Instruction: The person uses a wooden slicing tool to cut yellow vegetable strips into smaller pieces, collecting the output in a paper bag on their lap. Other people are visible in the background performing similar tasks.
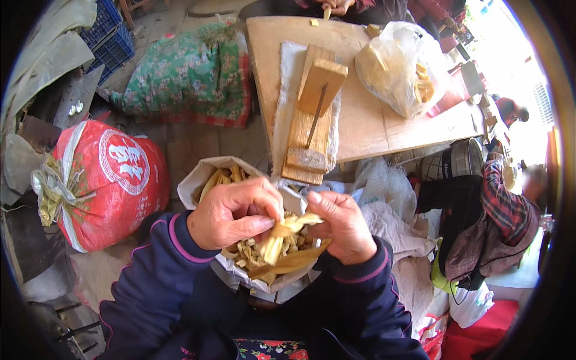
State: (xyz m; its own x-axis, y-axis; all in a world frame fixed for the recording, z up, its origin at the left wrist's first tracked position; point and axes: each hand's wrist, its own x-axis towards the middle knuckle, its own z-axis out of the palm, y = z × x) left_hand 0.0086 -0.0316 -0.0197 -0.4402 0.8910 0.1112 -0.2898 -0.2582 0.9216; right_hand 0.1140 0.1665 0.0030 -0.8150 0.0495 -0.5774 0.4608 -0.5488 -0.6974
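Note:
Between my hands a dried yellow leaf strip, probably corn husk point(288, 227), is being held folded or knotted. My left hand point(240, 211) pinches its left side between thumb and fingers. Its other end is gripped by my right hand point(344, 222), thumb raised and fingers curled. Below the right hand a broad flat husk piece point(290, 264) slants down to the left; whether that hand holds it is unclear. Under both hands a pale open sack point(225, 270) contains many small folded husk pieces point(243, 254). Longer husks point(234, 173) lie in a white bag behind my left hand.
Ahead, a wooden device with a slim metal rod point(316, 117) lies on a cloth on a wooden table point(360, 135). A plastic bag of husk pieces point(396, 76) stands right. A red sack point(121, 180) and green floral bundle point(189, 76) are left. Other people sit nearby.

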